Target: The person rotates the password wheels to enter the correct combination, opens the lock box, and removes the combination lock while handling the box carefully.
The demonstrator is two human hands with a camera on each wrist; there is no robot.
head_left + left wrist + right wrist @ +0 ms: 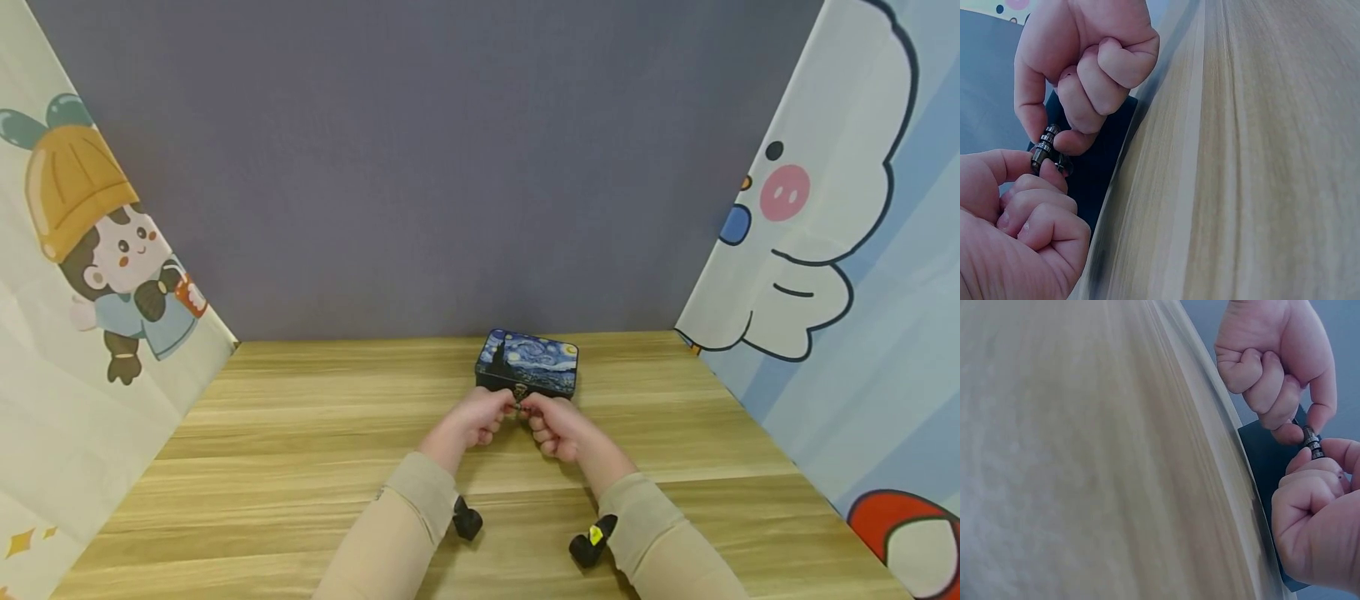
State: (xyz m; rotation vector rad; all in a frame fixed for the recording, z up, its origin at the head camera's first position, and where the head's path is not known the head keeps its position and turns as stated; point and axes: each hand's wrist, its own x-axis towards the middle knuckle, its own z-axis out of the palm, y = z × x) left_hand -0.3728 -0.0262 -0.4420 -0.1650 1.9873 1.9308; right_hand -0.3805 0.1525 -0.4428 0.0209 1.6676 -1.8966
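Observation:
A small box (534,358) with a swirling blue night-sky painting on its lid stands closed at the back of the table. A metal clasp (521,390) sits on its dark front side. At that clasp is a small dark cylindrical combination lock (1045,147) with ringed dials. My left hand (483,417) pinches one end of the lock between thumb and index finger, the other fingers curled in. The lock's other end is pinched the same way by my right hand (561,429). Fingertips cover much of the lock, so whether its shackle is fastened cannot be seen.
The wood-grain table (315,467) runs back to a grey panel (435,167). Cartoon-printed sheets (817,167) rise at both sides. A black wrist device (467,518) hangs at the left cuff, and another black one (588,546) at the right cuff.

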